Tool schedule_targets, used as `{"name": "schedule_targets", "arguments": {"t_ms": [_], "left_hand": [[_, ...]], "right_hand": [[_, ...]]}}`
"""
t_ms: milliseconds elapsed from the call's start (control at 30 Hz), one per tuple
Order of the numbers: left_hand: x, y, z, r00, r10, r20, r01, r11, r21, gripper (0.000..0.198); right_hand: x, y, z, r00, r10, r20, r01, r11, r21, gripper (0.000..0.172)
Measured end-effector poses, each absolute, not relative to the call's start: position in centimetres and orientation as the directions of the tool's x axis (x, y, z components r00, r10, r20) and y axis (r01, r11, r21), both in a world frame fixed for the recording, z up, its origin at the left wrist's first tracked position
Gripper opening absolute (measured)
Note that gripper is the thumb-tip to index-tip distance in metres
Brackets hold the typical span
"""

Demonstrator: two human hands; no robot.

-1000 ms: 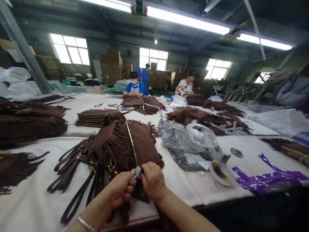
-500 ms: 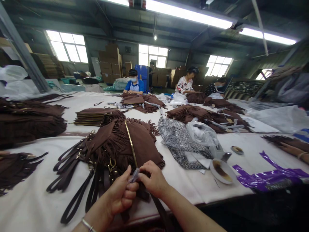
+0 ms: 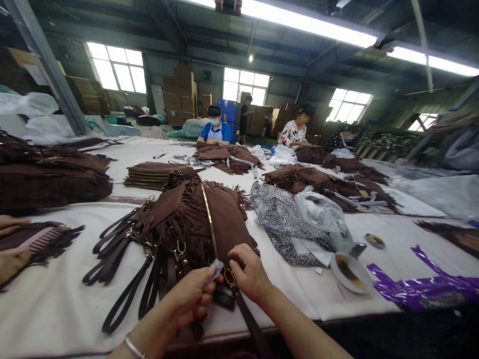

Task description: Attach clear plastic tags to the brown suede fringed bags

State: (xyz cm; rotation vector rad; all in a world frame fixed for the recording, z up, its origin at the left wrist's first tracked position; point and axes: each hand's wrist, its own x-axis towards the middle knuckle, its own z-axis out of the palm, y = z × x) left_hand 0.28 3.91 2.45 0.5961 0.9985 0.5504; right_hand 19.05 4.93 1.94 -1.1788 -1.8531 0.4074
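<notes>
My left hand (image 3: 194, 296) is closed, pinching a crumpled scrap of translucent plastic wrap (image 3: 217, 268) between thumb and fingers. Just to its right, the curled fingers of my right hand (image 3: 250, 274) grip a gold-toned clasp (image 3: 229, 277) on the end of a dark brown strap (image 3: 250, 319). The strap runs down toward the table's front edge. Right behind both hands lies a pile of brown fringed bags (image 3: 228, 219) with a gold zipper. Several wrist loops (image 3: 125, 299) and metal clips hang from the pile's left side.
At the left, a co-worker's hands (image 3: 15, 259) hold a pink comb (image 3: 39, 238) on brown fringe. Stacked pouches (image 3: 149, 175) lie behind the pile. Grey tweed fabric (image 3: 275, 209), a bowl of brown liquid (image 3: 352, 271) and purple plastic (image 3: 422, 284) lie to the right. Co-workers sit across the table.
My hands have drawn slightly apart. The plastic scrap stays in my left hand, and the gold clasp now shows by my right. A co-worker's comb has come into view at the left.
</notes>
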Motion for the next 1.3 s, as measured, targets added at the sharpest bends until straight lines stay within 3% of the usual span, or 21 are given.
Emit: {"name": "schedule_targets", "arguments": {"t_ms": [100,200,267,367,567,867,1300], "left_hand": [[0.9,3.6,2.8,0.357,0.741,-0.569,-0.048,0.623,0.781,0.053],[1.0,3.3,3.4,0.363,0.754,-0.548,0.017,0.582,0.813,0.05],[0.5,3.2,3.7,0.388,0.747,-0.539,0.014,0.58,0.814,0.048],[-1.0,2.8,3.8,0.42,0.732,-0.537,-0.06,0.613,0.788,0.047],[-3.9,1.7,3.3,0.511,0.635,-0.579,-0.248,0.754,0.608,0.047],[-3.5,0.5,2.9,0.457,0.673,-0.582,-0.226,0.72,0.656,0.03],[-3.0,-0.7,3.7,0.219,0.734,-0.642,-0.066,0.668,0.741,0.02]], "right_hand": [[18.9,4.7,3.2,-0.423,0.734,0.531,0.566,0.672,-0.478,0.041],[18.3,5.0,3.6,-0.553,0.669,0.496,0.612,0.73,-0.304,0.027],[18.0,5.5,3.4,-0.56,0.665,0.494,0.632,0.729,-0.265,0.017],[17.7,6.1,2.7,-0.545,0.671,0.504,0.637,0.721,-0.272,0.016],[17.4,6.0,2.1,-0.526,0.673,0.52,0.619,0.722,-0.309,0.021],[17.2,5.5,2.1,-0.55,0.648,0.527,0.57,0.753,-0.33,0.024],[17.1,5.2,1.4,-0.508,0.665,0.547,0.571,0.736,-0.365,0.027]]}}
